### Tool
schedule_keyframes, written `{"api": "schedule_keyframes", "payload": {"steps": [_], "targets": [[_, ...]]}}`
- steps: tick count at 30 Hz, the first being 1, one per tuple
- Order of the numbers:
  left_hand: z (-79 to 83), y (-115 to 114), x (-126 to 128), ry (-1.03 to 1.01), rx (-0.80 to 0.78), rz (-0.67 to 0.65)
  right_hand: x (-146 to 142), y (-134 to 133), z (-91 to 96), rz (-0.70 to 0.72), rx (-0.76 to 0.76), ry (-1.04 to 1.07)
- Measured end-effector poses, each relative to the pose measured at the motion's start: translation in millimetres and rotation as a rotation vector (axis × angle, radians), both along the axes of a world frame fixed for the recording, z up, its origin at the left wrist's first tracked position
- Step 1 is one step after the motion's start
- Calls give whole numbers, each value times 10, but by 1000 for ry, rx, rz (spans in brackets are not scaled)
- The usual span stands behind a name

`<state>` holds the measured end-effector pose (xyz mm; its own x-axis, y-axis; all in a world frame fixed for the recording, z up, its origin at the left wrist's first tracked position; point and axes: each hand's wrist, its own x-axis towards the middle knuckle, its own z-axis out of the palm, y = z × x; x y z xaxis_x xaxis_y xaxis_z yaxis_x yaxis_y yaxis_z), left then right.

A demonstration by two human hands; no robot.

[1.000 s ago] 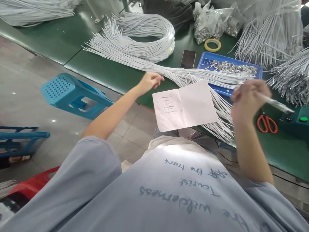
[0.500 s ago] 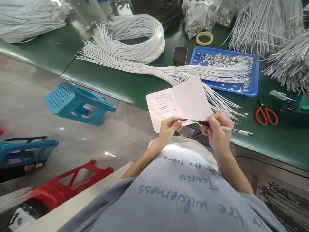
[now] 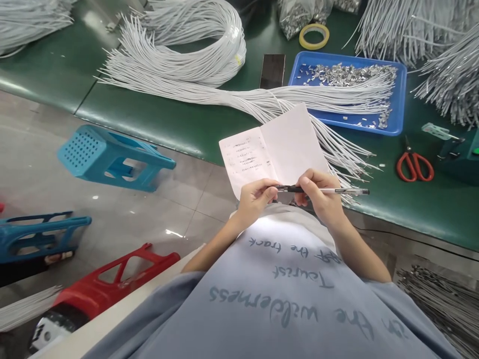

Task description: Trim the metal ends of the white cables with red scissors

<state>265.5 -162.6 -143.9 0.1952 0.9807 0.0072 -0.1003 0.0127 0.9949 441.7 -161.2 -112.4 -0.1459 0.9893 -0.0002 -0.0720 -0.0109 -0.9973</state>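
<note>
The left hand (image 3: 254,199) pinches the tip end of a pen (image 3: 286,189); just beyond, a notebook (image 3: 295,144) is open at 2 pages. Farther off, a bag (image 3: 297,17) holds metal bits. The right hand (image 3: 320,194) clasps the pen's barrel; beyond it, a blue tray (image 3: 400,94) holds metal pieces (image 3: 337,75) and white cable ends (image 3: 355,97).

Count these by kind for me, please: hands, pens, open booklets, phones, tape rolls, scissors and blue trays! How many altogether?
Hands: 2, the left hand and the right hand
Pen: 1
Open booklet: 1
Phone: 1
Yellow tape roll: 1
Scissors: 1 pair
Blue tray: 1
Total: 8
</note>
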Motion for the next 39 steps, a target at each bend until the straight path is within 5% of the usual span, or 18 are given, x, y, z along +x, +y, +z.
{"api": "schedule_keyframes", "payload": {"steps": [4,10,14,22,28,39], "targets": [[14,-37,24,83,194,5,11,3,-37,76,-59,-28],[-35,9,27,287,829,150,-5,-18,-81,187,-333,202],[-62,-55,31,358,988,187,-18,-92,-27,196,-433,244],[8,-180,-91,397,1003,15,-3,-272,22,185,-544,194],[-29,-202,-165,208,641,-124,-106,-368,24,107,-637,182],[-327,-319,-122,102,736,125,-287,-443,84,31,-820,283]]}}
